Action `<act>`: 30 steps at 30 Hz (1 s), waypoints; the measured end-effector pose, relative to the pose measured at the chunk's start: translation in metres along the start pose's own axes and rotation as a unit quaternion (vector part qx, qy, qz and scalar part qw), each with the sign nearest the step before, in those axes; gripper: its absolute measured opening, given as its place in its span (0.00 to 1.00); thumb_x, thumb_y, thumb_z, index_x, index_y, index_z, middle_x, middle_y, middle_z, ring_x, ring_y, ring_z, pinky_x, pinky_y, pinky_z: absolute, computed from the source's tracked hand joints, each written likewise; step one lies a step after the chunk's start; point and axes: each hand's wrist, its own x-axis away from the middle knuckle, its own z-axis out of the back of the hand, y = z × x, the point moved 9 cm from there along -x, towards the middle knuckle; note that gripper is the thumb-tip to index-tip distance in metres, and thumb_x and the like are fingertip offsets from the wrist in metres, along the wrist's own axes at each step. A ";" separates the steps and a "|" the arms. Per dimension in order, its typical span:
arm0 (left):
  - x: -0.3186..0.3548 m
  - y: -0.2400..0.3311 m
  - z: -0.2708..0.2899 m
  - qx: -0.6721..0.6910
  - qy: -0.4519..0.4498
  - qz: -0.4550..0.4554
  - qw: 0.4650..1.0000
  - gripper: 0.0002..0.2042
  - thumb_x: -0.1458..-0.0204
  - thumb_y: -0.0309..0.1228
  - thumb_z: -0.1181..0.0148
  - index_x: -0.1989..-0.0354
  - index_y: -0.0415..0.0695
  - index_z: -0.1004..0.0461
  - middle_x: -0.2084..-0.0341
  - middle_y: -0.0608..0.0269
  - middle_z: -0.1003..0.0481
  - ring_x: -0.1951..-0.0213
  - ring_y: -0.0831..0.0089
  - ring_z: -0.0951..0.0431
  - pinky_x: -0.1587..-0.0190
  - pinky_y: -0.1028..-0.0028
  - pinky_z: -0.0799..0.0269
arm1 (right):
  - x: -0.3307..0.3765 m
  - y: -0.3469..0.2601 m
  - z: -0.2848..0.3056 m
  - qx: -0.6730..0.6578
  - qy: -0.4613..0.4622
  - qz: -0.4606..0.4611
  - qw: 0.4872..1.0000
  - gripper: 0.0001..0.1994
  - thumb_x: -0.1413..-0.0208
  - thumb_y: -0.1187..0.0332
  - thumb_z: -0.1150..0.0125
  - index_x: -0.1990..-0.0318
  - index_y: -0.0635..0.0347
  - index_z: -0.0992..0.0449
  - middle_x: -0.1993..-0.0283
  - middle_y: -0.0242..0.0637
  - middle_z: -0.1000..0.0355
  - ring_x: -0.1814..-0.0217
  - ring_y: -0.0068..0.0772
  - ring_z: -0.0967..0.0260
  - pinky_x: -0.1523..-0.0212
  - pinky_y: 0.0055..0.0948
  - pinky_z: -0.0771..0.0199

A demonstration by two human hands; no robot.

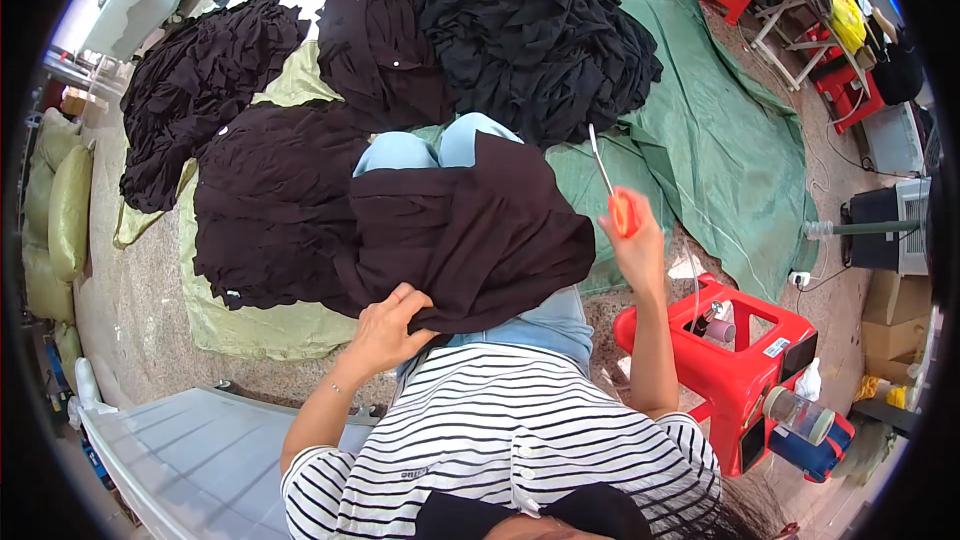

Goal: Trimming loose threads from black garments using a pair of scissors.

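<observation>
A dark brown garment [470, 230] lies spread across my lap, over light blue trousers. My left hand [394, 328] pinches its near edge between thumb and fingers. Raised to the right of the cloth, my right hand [638, 245] is closed round an orange-handled tool [625, 212]. From that handle a long, thin, pale shaft points up and away; I cannot make out the tool's exact kind. Touching the garment on the left is a pile of dark brown clothes [275, 200].
Beyond my lap rise a black clothing heap [530, 35] and more brown piles [205, 90]. A green sheet [720, 130] covers the floor at right. Close on my right stands a red stool [735, 340] with a bottle [797, 414]; a grey-white bin [200, 455] sits near left.
</observation>
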 end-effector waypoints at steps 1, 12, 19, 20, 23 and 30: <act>-0.001 0.002 -0.006 -0.012 -0.026 0.010 1.000 0.19 0.56 0.36 0.28 0.57 0.45 0.27 0.51 0.58 0.27 0.58 0.54 0.21 0.63 0.61 0.25 | -0.007 -0.040 0.005 0.053 0.051 0.094 0.993 0.28 0.48 0.69 0.29 0.39 0.52 0.31 0.54 0.44 0.21 0.53 0.40 0.21 0.52 0.33 0.24; 0.012 0.001 0.008 -0.114 0.127 -0.042 0.985 0.35 0.70 0.54 0.22 0.55 0.46 0.26 0.27 0.48 0.53 0.26 0.46 0.59 0.30 0.39 0.67 | -0.094 -0.096 -0.109 -0.229 -0.274 0.090 0.930 0.34 0.57 0.77 0.26 0.38 0.55 0.30 0.50 0.28 0.28 0.51 0.23 0.30 0.46 0.25 0.30; -0.005 0.016 -0.002 -0.101 0.164 -0.092 0.977 0.47 0.70 0.48 0.20 0.37 0.49 0.37 0.27 0.46 0.53 0.25 0.44 0.60 0.30 0.37 0.70 | -0.068 -0.121 -0.072 -0.124 -0.194 0.162 0.959 0.30 0.53 0.81 0.31 0.40 0.55 0.29 0.54 0.26 0.31 0.59 0.20 0.32 0.50 0.23 0.29; -0.011 0.019 -0.004 -0.102 0.149 -0.090 0.979 0.49 0.69 0.49 0.20 0.35 0.49 0.39 0.27 0.46 0.54 0.25 0.44 0.60 0.30 0.37 0.71 | -0.068 -0.121 -0.071 -0.123 -0.194 0.163 0.959 0.30 0.53 0.81 0.31 0.40 0.55 0.29 0.54 0.26 0.31 0.59 0.20 0.32 0.50 0.23 0.29; -0.021 0.034 -0.010 -0.071 0.111 -0.100 0.986 0.53 0.67 0.50 0.22 0.30 0.51 0.44 0.26 0.45 0.57 0.25 0.45 0.63 0.30 0.36 0.73 | -0.065 -0.131 -0.042 -0.140 -0.140 0.189 0.962 0.24 0.51 0.79 0.33 0.44 0.57 0.26 0.52 0.31 0.25 0.49 0.25 0.29 0.46 0.27 0.29; -0.011 0.035 0.004 -0.084 0.096 -0.106 0.986 0.42 0.70 0.39 0.22 0.40 0.47 0.33 0.53 0.56 0.26 0.43 0.55 0.30 0.29 0.43 0.60 | 0.000 -0.161 0.183 -0.279 0.202 0.193 0.919 0.29 0.46 0.78 0.33 0.36 0.62 0.37 0.41 0.38 0.31 0.53 0.22 0.28 0.64 0.15 0.28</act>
